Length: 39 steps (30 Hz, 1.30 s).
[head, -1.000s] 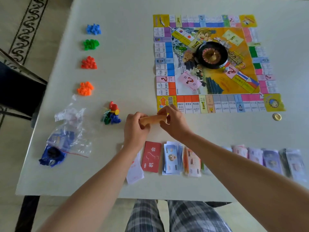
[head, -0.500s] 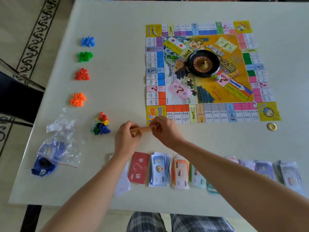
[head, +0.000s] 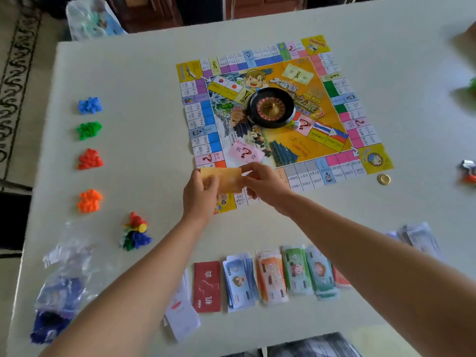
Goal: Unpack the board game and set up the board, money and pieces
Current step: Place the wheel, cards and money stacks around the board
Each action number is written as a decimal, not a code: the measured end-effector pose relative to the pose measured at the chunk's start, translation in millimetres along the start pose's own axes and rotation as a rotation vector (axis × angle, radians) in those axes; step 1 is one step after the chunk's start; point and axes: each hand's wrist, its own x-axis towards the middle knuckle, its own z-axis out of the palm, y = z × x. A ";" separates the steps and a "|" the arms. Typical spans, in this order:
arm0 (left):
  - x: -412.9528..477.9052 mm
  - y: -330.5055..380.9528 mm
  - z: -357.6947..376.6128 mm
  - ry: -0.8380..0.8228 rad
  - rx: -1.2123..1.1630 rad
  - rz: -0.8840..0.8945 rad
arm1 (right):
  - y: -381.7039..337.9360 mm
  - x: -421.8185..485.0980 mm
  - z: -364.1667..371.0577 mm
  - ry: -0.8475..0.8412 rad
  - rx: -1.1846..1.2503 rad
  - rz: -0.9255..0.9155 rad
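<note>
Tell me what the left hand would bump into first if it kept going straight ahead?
Probably the pink question-mark card lying on the board. The left hand, gripping the yellow cards, points that way. If it travels above the table, it may pass over and meet the black roulette wheel instead.

Bare forearms and hands, with checked clothing below.
The left hand (head: 199, 193) and right hand (head: 265, 181) were shown uncovered, and both forearms were left bare to the frame's edge; a dark grey checked garment (head: 314, 343) was glimpsed at the lap.
</note>
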 end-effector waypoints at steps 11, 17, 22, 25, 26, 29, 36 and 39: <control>26.2 39.2 24.5 -0.304 -0.035 0.099 | -2.0 15.3 -44.5 0.224 -0.042 -0.036; 45.9 60.3 53.2 -0.272 0.642 0.601 | -10.0 28.1 -98.2 0.154 -0.127 -0.043; 54.8 85.1 86.5 -0.274 0.661 0.523 | -11.4 36.2 -144.4 0.065 -0.246 -0.069; 59.5 100.6 104.2 -0.265 0.637 0.524 | -13.3 42.7 -170.3 0.063 -0.179 -0.057; 61.5 105.8 111.0 -0.269 0.647 0.536 | -14.0 45.6 -179.6 0.071 -0.157 -0.066; 66.8 118.3 126.0 -0.287 0.662 0.569 | -14.8 54.4 -199.0 0.080 -0.154 -0.069; 106.7 151.1 145.0 -0.342 0.748 0.617 | -30.9 91.5 -237.7 0.013 -0.060 0.042; 135.1 165.2 150.8 -0.249 0.759 0.605 | -41.5 122.3 -249.9 0.095 0.038 0.047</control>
